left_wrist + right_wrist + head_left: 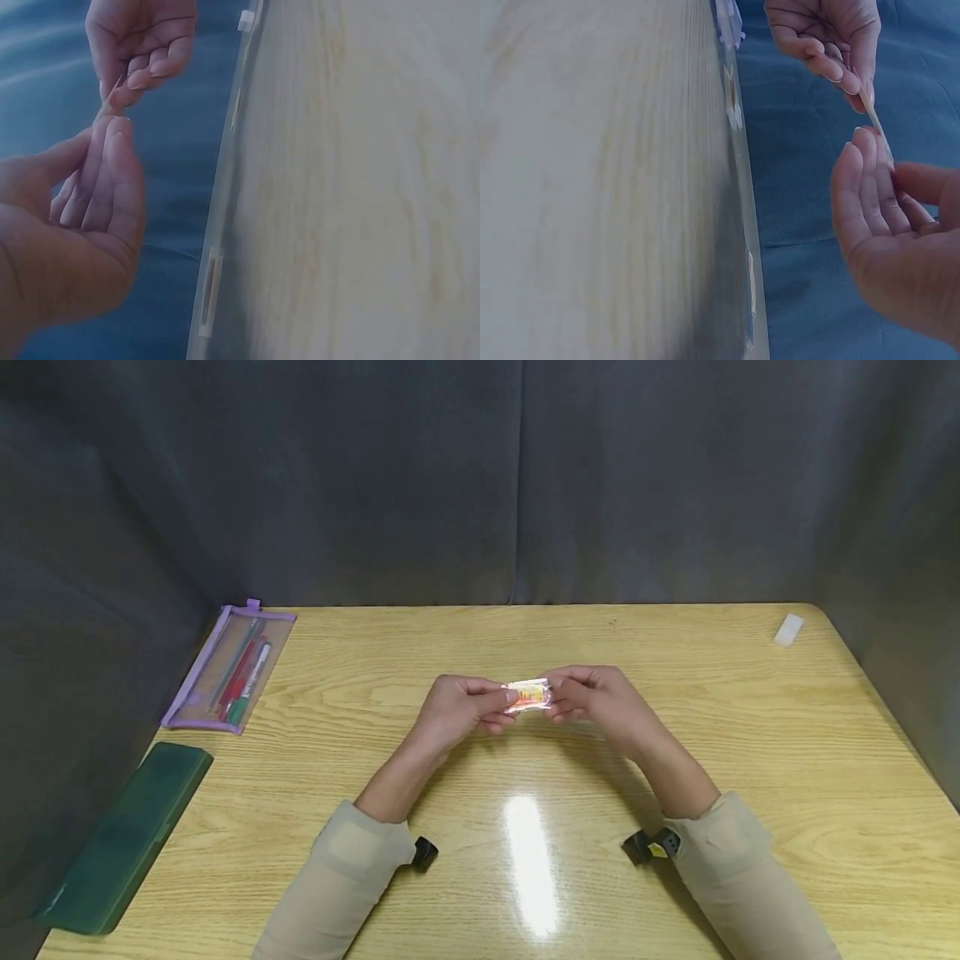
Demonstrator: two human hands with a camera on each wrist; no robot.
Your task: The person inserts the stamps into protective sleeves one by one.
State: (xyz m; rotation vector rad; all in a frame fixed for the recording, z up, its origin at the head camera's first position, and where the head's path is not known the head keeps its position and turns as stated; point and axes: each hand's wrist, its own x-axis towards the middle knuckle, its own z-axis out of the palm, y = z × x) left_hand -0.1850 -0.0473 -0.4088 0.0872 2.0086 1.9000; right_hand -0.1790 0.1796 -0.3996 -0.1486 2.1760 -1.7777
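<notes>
A small, flat, shiny packet (533,694) with a yellow and red print is held up above the middle of the table. My left hand (463,708) pinches its left end between thumb and fingers. The right hand (600,700) pinches the opposite end the same way. Seen from the right wrist, the packet (880,129) shows edge-on as a thin strip stretched between both hands. In the left wrist view the fingers of the left hand (82,232) cover most of it. What the packet holds cannot be made out.
On the left of the wooden table (337,860) lie a purple-edged mesh pouch (197,693) with several pens and markers inside and a dark green case (127,839). A small white block (789,630) lies at the far right corner. Dark curtains (420,485) surround the table's back and sides.
</notes>
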